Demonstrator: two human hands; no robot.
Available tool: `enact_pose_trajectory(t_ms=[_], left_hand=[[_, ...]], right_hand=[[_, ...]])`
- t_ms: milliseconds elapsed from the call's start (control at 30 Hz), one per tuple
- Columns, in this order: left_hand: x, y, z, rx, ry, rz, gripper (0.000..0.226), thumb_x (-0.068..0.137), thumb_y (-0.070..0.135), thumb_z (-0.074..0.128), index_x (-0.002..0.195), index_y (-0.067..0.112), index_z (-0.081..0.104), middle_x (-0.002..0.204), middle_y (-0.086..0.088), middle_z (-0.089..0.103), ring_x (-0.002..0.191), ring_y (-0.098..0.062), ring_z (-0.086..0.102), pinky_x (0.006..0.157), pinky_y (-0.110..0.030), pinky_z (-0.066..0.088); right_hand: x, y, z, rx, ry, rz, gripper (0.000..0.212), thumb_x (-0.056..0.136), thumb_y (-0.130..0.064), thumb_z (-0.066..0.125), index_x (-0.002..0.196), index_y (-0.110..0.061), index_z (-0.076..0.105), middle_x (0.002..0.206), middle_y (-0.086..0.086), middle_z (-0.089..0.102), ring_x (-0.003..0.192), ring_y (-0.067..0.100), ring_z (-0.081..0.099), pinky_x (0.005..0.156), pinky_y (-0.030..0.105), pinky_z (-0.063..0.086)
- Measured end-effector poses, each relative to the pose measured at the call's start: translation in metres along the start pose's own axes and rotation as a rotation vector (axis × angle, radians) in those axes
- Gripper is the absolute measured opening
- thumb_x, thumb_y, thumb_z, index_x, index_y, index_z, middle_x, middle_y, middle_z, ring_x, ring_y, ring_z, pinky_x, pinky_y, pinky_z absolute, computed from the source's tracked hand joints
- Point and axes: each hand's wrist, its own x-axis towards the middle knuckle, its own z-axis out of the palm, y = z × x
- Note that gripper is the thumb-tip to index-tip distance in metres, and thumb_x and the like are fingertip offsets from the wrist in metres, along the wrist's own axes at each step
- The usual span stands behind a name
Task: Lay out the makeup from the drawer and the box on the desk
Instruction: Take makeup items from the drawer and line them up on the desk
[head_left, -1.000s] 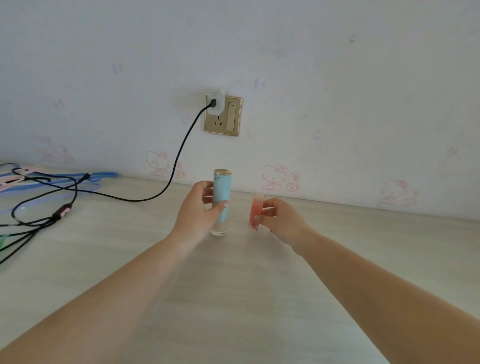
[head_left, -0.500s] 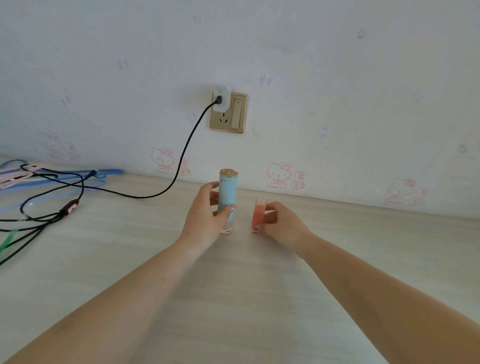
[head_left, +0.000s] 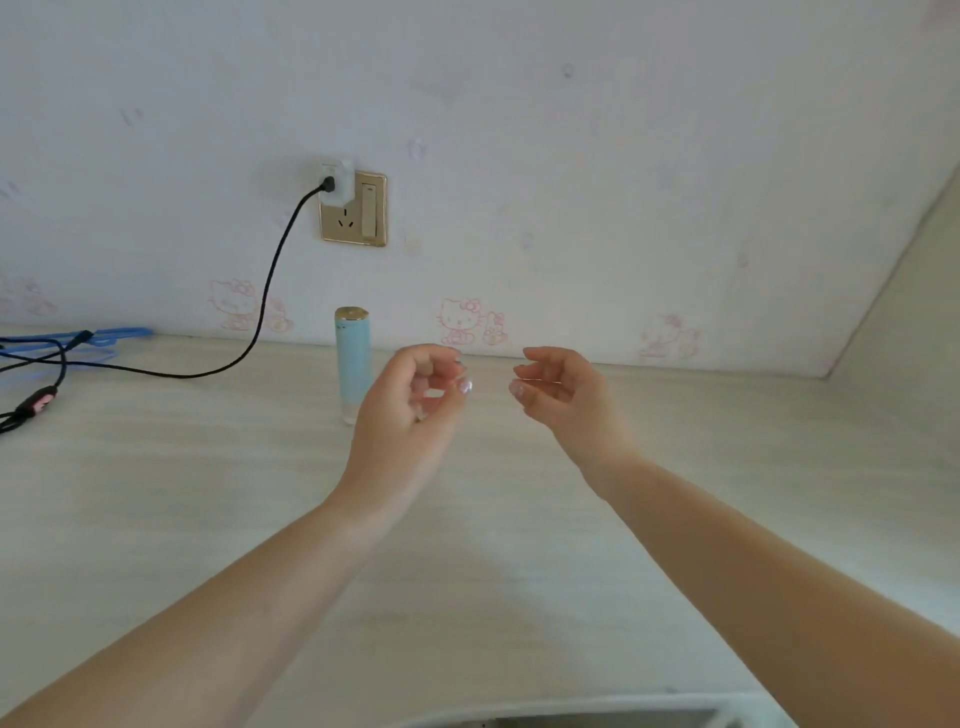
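Observation:
A pale blue tube (head_left: 352, 364) with a gold cap stands upright on the light wooden desk (head_left: 208, 493), near the wall. My left hand (head_left: 410, 410) hovers just right of it, not touching, fingers loosely curled around nothing. A bit of pink (head_left: 430, 397) shows through the gap in those fingers; it may be the small pink bottle, mostly hidden behind the hand. My right hand (head_left: 566, 400) is further right, fingers apart and holding nothing.
A gold wall socket (head_left: 358, 213) holds a white plug, and its black cable (head_left: 267, 296) runs down left over the desk. Blue hangers (head_left: 111, 335) and more cables lie at the far left. A grey-white container rim (head_left: 571, 718) shows at the bottom edge.
My left hand has let go of the blue tube and my right hand of the pink bottle. Both hands have drawn back, and the view has shifted left and back.

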Motion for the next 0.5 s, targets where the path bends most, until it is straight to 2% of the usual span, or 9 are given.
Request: enact_pose_trajectory(t_ms=[100,200,333,467,500], left_hand=[[-0.014,0.014,0.036,-0.022,-0.108,-0.018,0.019,0.085,0.013,0.064,0.087,0.031,0.059,0.084,0.019,0.065,0.087,0.0,0.061,0.079,-0.018,0.048],[-0.041,0.029,0.086,-0.063,-0.251,-0.023,0.011,0.078,0.022,0.062,0.085,0.031,0.061,0.081,0.025,0.066,0.082,0.003,0.061,0.075,-0.015,0.048],[-0.09,0.046,0.15,-0.102,-0.455,-0.035,0.014,0.081,0.018,0.064,0.087,0.031,0.061,0.083,0.019,0.066,0.083,0.003,0.062,0.077,-0.015,0.048],[-0.127,0.054,0.194,-0.111,-0.582,-0.021,0.016,0.088,0.01,0.062,0.09,0.026,0.061,0.09,0.012,0.065,0.083,0.004,0.061,0.079,-0.012,0.047],[-0.157,0.06,0.228,-0.135,-0.68,-0.057,0.014,0.088,0.01,0.062,0.091,0.024,0.062,0.09,0.011,0.065,0.082,0.004,0.06,0.078,-0.011,0.047]], right_hand=[[-0.036,-0.01,-0.039,0.005,0.039,-0.032,0.031,0.082,-0.011,0.069,0.1,-0.033,0.058,0.099,-0.005,0.066,0.091,0.005,0.064,0.096,0.037,0.05],[-0.082,-0.012,-0.093,-0.041,0.101,-0.045,0.033,0.081,-0.006,0.069,0.1,-0.03,0.059,0.097,-0.004,0.066,0.089,0.007,0.065,0.095,0.036,0.051],[-0.145,-0.002,-0.17,-0.155,0.193,-0.021,0.036,0.08,-0.003,0.069,0.099,-0.031,0.059,0.094,-0.006,0.066,0.087,0.004,0.065,0.094,0.035,0.05],[-0.197,0.014,-0.228,-0.227,0.266,0.073,0.034,0.081,-0.002,0.068,0.097,-0.031,0.06,0.095,-0.008,0.067,0.087,0.005,0.065,0.095,0.035,0.049],[-0.235,0.024,-0.262,-0.259,0.331,0.143,0.034,0.081,-0.001,0.068,0.096,-0.03,0.06,0.094,-0.008,0.066,0.086,0.006,0.064,0.095,0.033,0.049]])
